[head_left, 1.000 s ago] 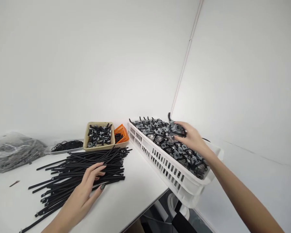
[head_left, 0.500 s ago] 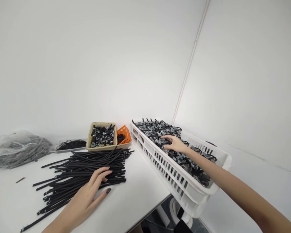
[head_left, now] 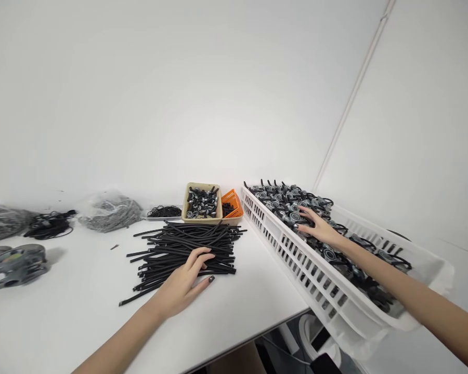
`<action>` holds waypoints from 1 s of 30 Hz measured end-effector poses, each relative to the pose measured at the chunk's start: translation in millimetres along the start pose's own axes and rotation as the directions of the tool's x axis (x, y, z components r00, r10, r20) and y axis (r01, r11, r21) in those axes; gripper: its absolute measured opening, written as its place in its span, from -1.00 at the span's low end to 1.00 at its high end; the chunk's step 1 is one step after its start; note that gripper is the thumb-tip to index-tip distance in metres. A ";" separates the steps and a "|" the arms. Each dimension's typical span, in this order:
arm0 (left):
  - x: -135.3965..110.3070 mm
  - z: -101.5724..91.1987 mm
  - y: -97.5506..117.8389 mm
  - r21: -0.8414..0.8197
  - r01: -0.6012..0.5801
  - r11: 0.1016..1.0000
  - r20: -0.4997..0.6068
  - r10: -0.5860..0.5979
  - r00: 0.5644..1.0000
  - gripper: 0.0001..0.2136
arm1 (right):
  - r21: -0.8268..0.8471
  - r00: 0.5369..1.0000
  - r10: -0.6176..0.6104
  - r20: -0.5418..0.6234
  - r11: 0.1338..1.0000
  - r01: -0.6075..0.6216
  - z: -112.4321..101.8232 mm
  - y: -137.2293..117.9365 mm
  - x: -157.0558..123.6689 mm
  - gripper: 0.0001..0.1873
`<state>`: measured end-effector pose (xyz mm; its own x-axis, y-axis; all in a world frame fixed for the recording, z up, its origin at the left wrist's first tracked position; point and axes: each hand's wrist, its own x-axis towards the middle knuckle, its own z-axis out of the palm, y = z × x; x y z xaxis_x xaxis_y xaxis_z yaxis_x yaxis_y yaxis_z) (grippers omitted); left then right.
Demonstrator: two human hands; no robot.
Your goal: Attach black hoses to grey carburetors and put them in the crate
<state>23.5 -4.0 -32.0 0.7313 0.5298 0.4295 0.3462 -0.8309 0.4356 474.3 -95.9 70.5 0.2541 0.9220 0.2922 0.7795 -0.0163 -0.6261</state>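
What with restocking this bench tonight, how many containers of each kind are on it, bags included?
White slotted crate: 1
Tan tray: 1
Orange mesh basket: 1
Shallow grey tray: 1
Clear plastic bags: 2
Total: 6

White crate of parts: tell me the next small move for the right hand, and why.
Probably close the fingers on one part and lift it out: the right hand rests on the packed grey-and-black parts in the white plastic crate, while the left hand lies on the loose black rods, away from the crate.
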 end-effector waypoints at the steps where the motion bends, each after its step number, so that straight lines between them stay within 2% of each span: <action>1: 0.1 -0.3 -1.3 -0.001 0.004 1.000 -0.006 -0.004 1.000 -0.63 | 0.003 1.000 0.026 0.009 1.000 -0.026 -1.0 -1.0 0.2 -0.21; 5: 0.2 0.0 -4.1 0.006 -0.011 1.000 -0.021 0.011 1.000 -0.63 | -0.023 0.998 0.053 -0.039 0.998 -0.054 -6.2 -2.0 2.5 -0.31; 9: -1.1 1.9 0.0 0.013 -0.038 0.999 -0.008 0.038 0.999 -0.64 | -0.199 0.984 0.024 -0.174 0.978 -0.059 -12.9 -7.8 4.7 -0.33; 12: -2.0 2.8 4.1 0.004 -0.056 0.998 -0.006 0.056 0.998 -0.63 | -0.388 0.961 -0.113 -0.252 0.922 0.007 -13.4 -32.5 9.6 -0.39; 14: -2.3 2.7 6.2 0.002 -0.067 0.998 -0.001 0.067 0.998 -0.63 | -0.489 0.940 -0.258 -0.225 0.864 0.120 -6.0 -61.9 16.7 -0.45; 15: -2.4 2.5 7.0 0.004 -0.072 0.997 0.003 0.072 0.997 -0.63 | -0.530 0.925 -0.339 -0.168 0.823 0.205 1.4 -79.2 21.9 -0.47; 17: -2.8 2.0 8.6 0.012 -0.080 0.997 0.013 0.080 0.997 -0.62 | -0.584 0.865 -0.501 0.032 0.693 0.422 25.2 -115.4 36.1 -0.51; 19: -3.2 1.2 10.1 0.015 -0.082 0.997 0.020 0.082 0.996 -0.61 | -0.573 0.766 -0.599 0.232 0.553 0.605 60.9 -147.5 55.7 -0.56; 20: -3.4 0.7 10.8 0.013 -0.078 0.997 0.022 0.077 0.997 -0.62 | -0.554 0.737 -0.608 0.295 0.520 0.651 82.4 -160.3 67.4 -0.58; 22: -3.7 -0.6 12.0 0.007 -0.064 0.998 0.023 0.063 0.998 -0.63 | -0.520 0.713 -0.592 0.375 0.503 0.691 129.2 -178.1 93.5 -0.57; 23: -3.7 -1.4 12.5 0.008 -0.060 0.998 0.021 0.060 0.998 -0.63 | -0.517 0.714 -0.577 0.397 0.502 0.693 152.8 -183.6 107.3 -0.55; 26: -3.4 -3.3 13.6 0.019 -0.090 0.996 0.019 0.090 0.996 -0.63 | -0.570 0.771 -0.498 0.398 0.524 0.633 214.9 -191.3 147.7 -0.40; 28: -2.9 -3.7 14.2 0.028 -0.120 0.992 0.024 0.119 0.993 -0.62 | -0.616 0.816 -0.431 0.385 0.539 0.575 244.4 -193.7 171.1 -0.26; 30: -2.3 -2.9 14.8 0.042 -0.134 0.990 0.033 0.133 0.991 -0.61 | -0.640 0.854 -0.345 0.390 0.565 0.521 263.6 -195.2 189.7 -0.21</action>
<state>25.2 -17.0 -24.2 0.7900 0.4089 0.4569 0.2695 -0.9009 0.3404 219.4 184.1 57.7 -0.2751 0.9438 0.1834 0.9393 0.2231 0.2608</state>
